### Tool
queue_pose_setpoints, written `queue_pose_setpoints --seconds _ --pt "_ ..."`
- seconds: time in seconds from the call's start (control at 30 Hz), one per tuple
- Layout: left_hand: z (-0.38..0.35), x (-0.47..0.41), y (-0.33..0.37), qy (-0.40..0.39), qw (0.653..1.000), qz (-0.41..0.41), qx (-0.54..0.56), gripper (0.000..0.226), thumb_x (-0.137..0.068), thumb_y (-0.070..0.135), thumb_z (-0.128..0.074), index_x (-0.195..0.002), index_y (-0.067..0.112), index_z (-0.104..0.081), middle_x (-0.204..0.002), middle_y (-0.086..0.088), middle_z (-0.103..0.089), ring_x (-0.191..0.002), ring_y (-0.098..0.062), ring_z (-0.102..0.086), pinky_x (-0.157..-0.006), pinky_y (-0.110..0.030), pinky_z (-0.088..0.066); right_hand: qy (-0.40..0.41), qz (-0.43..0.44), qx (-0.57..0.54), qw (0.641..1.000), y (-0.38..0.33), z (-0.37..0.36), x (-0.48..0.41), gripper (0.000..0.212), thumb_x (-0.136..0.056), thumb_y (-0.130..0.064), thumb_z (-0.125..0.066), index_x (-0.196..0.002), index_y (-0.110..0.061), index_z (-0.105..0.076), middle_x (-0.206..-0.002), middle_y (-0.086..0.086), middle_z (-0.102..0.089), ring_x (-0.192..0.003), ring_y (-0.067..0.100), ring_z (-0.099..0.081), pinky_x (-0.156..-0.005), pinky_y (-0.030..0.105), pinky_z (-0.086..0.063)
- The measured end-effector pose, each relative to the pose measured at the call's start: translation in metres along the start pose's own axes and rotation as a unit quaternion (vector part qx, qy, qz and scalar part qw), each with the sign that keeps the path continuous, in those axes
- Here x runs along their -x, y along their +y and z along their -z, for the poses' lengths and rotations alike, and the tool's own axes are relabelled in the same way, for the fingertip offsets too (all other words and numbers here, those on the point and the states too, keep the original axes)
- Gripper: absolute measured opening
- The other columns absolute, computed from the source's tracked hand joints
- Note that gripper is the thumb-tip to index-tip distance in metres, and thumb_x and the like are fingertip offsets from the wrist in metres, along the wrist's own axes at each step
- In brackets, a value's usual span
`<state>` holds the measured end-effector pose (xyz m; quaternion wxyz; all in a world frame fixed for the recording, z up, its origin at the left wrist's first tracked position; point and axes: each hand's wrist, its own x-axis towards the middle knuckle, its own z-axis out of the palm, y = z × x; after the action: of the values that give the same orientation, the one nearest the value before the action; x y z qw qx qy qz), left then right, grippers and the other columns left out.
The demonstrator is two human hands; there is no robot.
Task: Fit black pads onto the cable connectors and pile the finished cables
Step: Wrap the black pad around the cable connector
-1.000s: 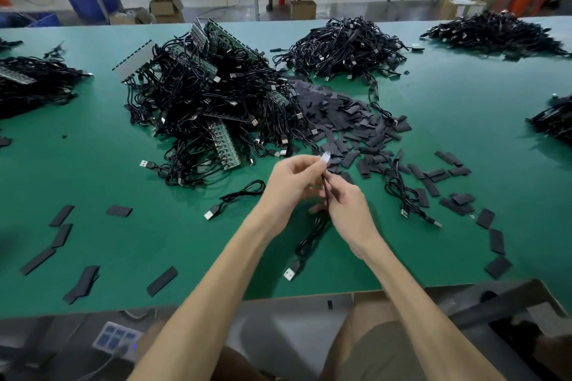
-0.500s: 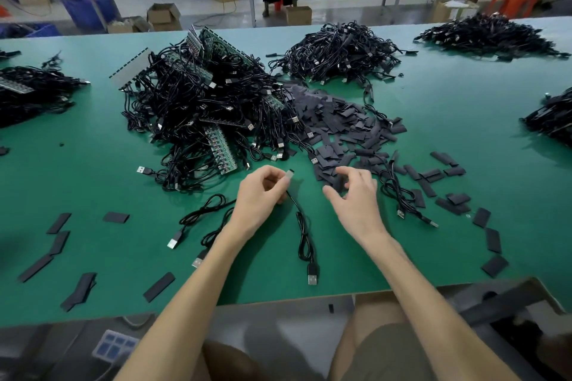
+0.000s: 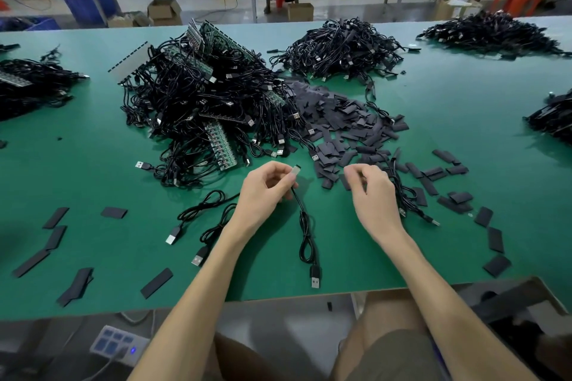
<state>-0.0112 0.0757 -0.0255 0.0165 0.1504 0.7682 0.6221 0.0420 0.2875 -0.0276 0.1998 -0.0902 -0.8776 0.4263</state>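
Note:
My left hand (image 3: pixel 263 192) pinches the small pale connector end (image 3: pixel 296 171) of a black cable (image 3: pixel 305 235). The cable trails toward me across the green table (image 3: pixel 93 158) and ends in a USB plug (image 3: pixel 315 280). My right hand (image 3: pixel 373 195) hovers with curled fingers at the near edge of the heap of black pads (image 3: pixel 349 127). Its fingertips are down among the pads, and whether one is pinched is hidden. About a hand's width separates the two hands.
A big tangle of cables with green circuit boards (image 3: pixel 210 102) lies behind my left hand, with further cable piles (image 3: pixel 340 49) beyond. Two loose cables (image 3: pixel 198 213) lie left of my left wrist, another (image 3: pixel 411 204) by my right. Stray pads (image 3: pixel 55 238) dot both sides.
My right hand has let go of the cable and moved right to the pads, curling its fingers there. The cable has dropped onto the table, its connector still held by my left hand.

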Motion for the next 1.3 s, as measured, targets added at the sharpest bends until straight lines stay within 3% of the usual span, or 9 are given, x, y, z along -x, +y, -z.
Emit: queue_pose_setpoints --seconds 0.1,0.2,0.43,0.63,0.87,1.03,1.3 --pt "0.0 0.0 0.0 -0.001 1.0 0.0 0.005 0.019 -0.098 0.035 -0.068 -0.097 0.016 -0.07 -0.083 -0.002 -0.074 -0.065 -0.014 -0.065 -0.06 -0.022 -0.05 0.035 -0.016 -0.036 0.999 -0.002 0.0 -0.001 0.035 -0.111 -0.028 -0.041 -0.09 -0.017 -0.066 -0.083 -0.007 -0.069 -0.073 0.009 -0.059 -0.068 0.027 -0.04" --pt "0.0 0.0 0.0 -0.003 1.0 0.003 0.001 0.019 -0.098 0.035 -0.068 -0.096 0.016 -0.07 -0.082 -0.001 -0.074 -0.063 -0.014 -0.062 -0.061 -0.023 -0.049 0.018 -0.04 -0.067 0.997 -0.003 0.002 -0.003 0.036 -0.11 -0.029 -0.043 -0.088 -0.016 -0.069 -0.071 -0.006 -0.07 -0.061 0.008 -0.058 -0.063 0.029 -0.048" --pt "0.0 0.0 0.0 0.001 1.0 -0.004 -0.025 0.013 -0.099 0.028 -0.066 -0.094 0.017 -0.071 -0.076 -0.005 -0.069 -0.059 -0.014 -0.055 -0.061 -0.031 -0.046 -0.036 -0.112 -0.255 0.96 -0.024 -0.013 -0.009 0.018 -0.104 -0.012 -0.052 -0.105 -0.012 -0.069 -0.062 -0.003 -0.066 -0.05 0.007 -0.051 -0.05 0.018 -0.042" --pt "0.001 -0.001 -0.004 0.007 0.997 -0.02 -0.072 0.014 -0.101 0.022 -0.06 -0.092 0.019 -0.071 -0.069 0.007 -0.063 -0.058 -0.01 -0.051 -0.062 -0.033 -0.043 -0.079 -0.089 -0.326 0.938 -0.027 -0.029 0.001 0.006 -0.099 -0.008 -0.065 -0.105 -0.007 -0.068 -0.078 0.006 -0.077 -0.063 0.013 -0.068 -0.051 0.019 -0.044" --pt "0.001 -0.002 -0.004 0.003 0.994 -0.033 -0.101 0.015 -0.102 0.021 -0.06 -0.093 0.015 -0.071 -0.07 0.006 -0.065 -0.058 -0.006 -0.052 -0.064 -0.028 -0.043 -0.116 -0.063 -0.281 0.95 -0.023 -0.028 0.002 0.018 -0.083 -0.01 -0.083 -0.098 -0.011 -0.074 -0.075 0.007 -0.076 -0.064 0.012 -0.071 -0.055 0.019 -0.049" --pt "0.001 -0.001 -0.003 0.002 0.994 -0.031 -0.101 0.016 -0.102 0.021 -0.06 -0.094 0.013 -0.071 -0.071 0.003 -0.065 -0.059 -0.007 -0.052 -0.064 -0.029 -0.043 -0.12 -0.043 -0.264 0.956 -0.024 -0.03 0.004 0.015 -0.084 -0.012 -0.083 -0.097 -0.017 -0.079 -0.076 0.003 -0.076 -0.067 0.014 -0.072 -0.058 0.022 -0.052" --pt "0.001 0.0 -0.001 -0.038 0.993 -0.04 -0.107 0.02 -0.102 0.029 -0.061 -0.085 0.024 -0.071 -0.061 0.017 -0.056 -0.056 0.0 -0.044 -0.063 -0.019 -0.033 -0.096 -0.029 -0.224 0.969 -0.025 -0.03 0.004 0.015 -0.085 -0.015 -0.082 -0.092 -0.027 -0.078 -0.074 -0.004 -0.074 -0.061 0.007 -0.065 -0.058 0.019 -0.051"
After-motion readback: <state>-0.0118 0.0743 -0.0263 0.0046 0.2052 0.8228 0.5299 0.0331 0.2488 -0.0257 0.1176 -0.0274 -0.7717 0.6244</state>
